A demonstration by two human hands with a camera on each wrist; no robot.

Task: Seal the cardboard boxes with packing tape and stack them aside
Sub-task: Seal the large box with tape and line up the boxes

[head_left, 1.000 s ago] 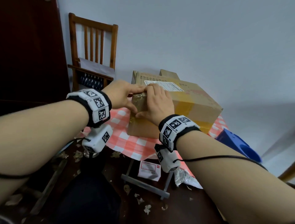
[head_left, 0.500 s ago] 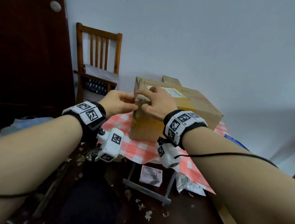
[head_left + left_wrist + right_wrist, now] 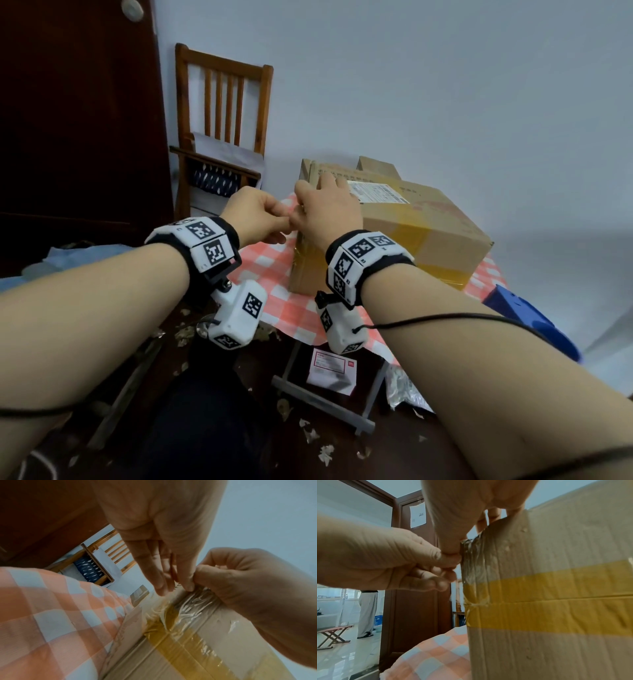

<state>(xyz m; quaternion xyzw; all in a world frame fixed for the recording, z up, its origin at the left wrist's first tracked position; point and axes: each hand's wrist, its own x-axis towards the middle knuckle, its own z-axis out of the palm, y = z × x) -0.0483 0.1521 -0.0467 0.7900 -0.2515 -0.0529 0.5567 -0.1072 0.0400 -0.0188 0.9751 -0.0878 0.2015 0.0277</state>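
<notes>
In the head view the right hand (image 3: 327,209) covers the near top corner of the cardboard box (image 3: 421,236), so the crumpled clear tape (image 3: 193,604) there shows only from the wrist cameras. The print on the shipping label (image 3: 378,192) is too small to read. What, if anything, the left hand (image 3: 255,216) pinches cannot be told.
</notes>
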